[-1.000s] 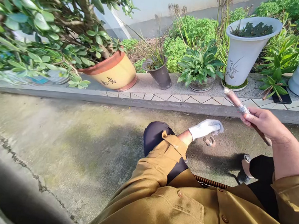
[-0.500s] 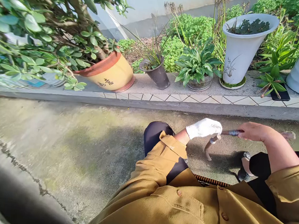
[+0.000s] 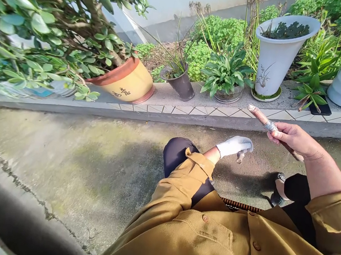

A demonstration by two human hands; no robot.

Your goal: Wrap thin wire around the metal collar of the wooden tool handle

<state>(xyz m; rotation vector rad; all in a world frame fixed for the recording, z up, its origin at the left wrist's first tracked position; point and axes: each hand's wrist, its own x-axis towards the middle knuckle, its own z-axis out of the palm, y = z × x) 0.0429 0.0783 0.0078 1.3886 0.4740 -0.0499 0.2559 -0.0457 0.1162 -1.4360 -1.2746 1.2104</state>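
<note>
My left hand (image 3: 235, 145) wears a white glove and is curled above the ground in front of my knees. From under its fingers sticks the end of a short brown stick (image 3: 240, 158); the rest of it is hidden by the glove. My bare right hand (image 3: 294, 138) is closed around a longer brown stick (image 3: 261, 116) with silvery wire wound about it near my thumb. This stick slants, its pale end up and to the left, its other end passing out below my palm. The two sticks are apart.
Along a low tiled ledge (image 3: 196, 110) stand a yellow pot (image 3: 132, 85), a dark pot (image 3: 182, 87), a leafy plant (image 3: 226, 72) and a tall white planter (image 3: 271, 65). A black phone-like slab (image 3: 321, 107) lies at the right. Cracked concrete (image 3: 109, 157) spreads below.
My right hand has lifted and turned its stick from nearly level to slanting, away from my left hand. The stick in my left hand has swung, and less of it shows.
</note>
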